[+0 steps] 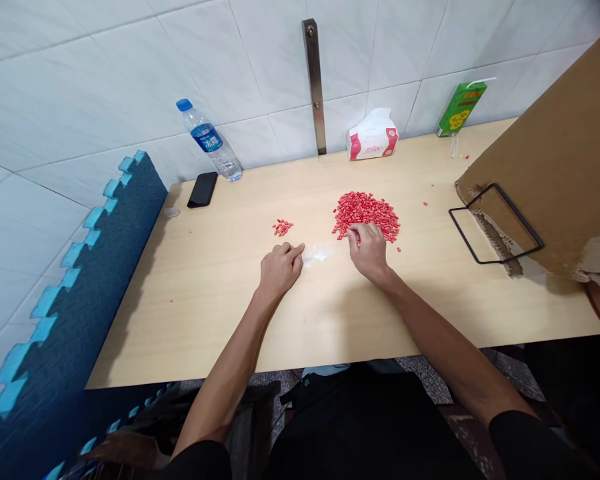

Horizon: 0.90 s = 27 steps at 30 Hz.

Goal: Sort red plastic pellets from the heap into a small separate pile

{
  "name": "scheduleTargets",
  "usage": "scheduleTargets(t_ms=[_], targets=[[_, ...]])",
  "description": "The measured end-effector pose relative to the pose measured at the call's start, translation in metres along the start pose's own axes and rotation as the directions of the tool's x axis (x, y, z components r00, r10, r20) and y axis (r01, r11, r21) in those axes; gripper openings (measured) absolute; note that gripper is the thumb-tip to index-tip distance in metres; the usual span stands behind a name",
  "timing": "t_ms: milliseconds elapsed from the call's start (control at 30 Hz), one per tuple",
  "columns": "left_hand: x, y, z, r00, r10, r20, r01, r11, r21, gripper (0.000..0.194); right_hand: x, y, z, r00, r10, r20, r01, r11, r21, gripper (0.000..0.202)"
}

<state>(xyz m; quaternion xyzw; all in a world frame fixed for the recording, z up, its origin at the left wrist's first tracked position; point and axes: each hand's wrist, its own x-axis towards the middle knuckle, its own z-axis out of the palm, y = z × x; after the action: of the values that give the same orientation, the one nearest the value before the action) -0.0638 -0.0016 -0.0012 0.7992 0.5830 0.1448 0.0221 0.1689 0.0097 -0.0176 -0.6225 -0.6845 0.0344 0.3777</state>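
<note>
Forearms (240, 353) cross the table's (310, 333) near edge, left hand (281, 268) half-open beside the small red pile (283, 228). Right hand (369, 250), fingers bunched, touches the large red pile (366, 208), contents hidden; I can't read the bottle's (209, 140) label.

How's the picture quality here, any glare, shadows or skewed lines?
Head view: bright glare on the table between the left hand and right hand; shadow along the table's left edge, beside the foam mat; tiled wall looks skewed, probably lens distortion; dark blur in the top right corner.
</note>
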Motion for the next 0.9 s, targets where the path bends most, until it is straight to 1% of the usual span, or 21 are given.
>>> scheduleTargets(t_ms=[133, 267, 333, 400, 467, 533, 633, 767, 833, 900], targets=[[0.003, -0.001, 0.001, 1.000, 0.012, 0.017, -0.012, 1.000, 0.006, 0.033, 0.000, 0.000, 0.000, 1.000, -0.022, -0.014, 0.022, 1.000, 0.002, 0.028], [0.001, 0.000, 0.002, 0.999, -0.011, -0.033, 0.010, 0.999, -0.032, 0.030, 0.000, -0.001, -0.001, 1.000, -0.018, -0.009, 0.018, 1.000, -0.002, 0.028], [0.000, 0.000, 0.001, 0.997, -0.051, -0.065, 0.043, 0.993, -0.113, 0.029, 0.000, -0.001, -0.001, 1.000, -0.006, -0.006, 0.006, 1.000, 0.003, 0.027], [0.000, -0.001, 0.000, 0.988, -0.118, -0.098, 0.095, 0.972, -0.214, 0.025, 0.000, -0.001, -0.001, 1.000, 0.007, -0.014, -0.006, 1.000, 0.020, 0.027], [0.001, -0.003, -0.001, 0.974, -0.189, -0.129, 0.145, 0.946, -0.290, 0.019, -0.001, -0.002, 0.000, 0.999, 0.021, -0.032, -0.019, 0.998, 0.053, 0.028], [0.002, -0.006, 0.001, 0.963, -0.232, -0.137, 0.171, 0.920, -0.353, 0.018, -0.002, -0.003, 0.002, 0.998, 0.041, -0.046, -0.036, 0.994, 0.103, 0.027], [0.003, -0.012, 0.004, 0.954, -0.280, -0.105, 0.198, 0.854, -0.481, 0.021, -0.005, -0.008, 0.004, 0.995, 0.085, -0.045, -0.074, 0.975, 0.211, 0.025], [0.004, -0.019, 0.009, 0.935, -0.353, -0.029, 0.252, 0.718, -0.649, 0.028, -0.007, -0.013, 0.004, 0.989, 0.137, -0.048, -0.112, 0.932, 0.344, 0.020], [0.005, -0.020, 0.010, 0.930, -0.368, -0.001, 0.262, 0.664, -0.701, 0.029, -0.008, -0.015, 0.004, 0.988, 0.147, -0.053, -0.118, 0.922, 0.368, 0.020], [0.005, -0.018, 0.010, 0.926, -0.378, 0.009, 0.265, 0.630, -0.730, 0.029, -0.010, -0.019, 0.004, 0.989, 0.146, -0.026, -0.124, 0.909, 0.398, 0.021]])
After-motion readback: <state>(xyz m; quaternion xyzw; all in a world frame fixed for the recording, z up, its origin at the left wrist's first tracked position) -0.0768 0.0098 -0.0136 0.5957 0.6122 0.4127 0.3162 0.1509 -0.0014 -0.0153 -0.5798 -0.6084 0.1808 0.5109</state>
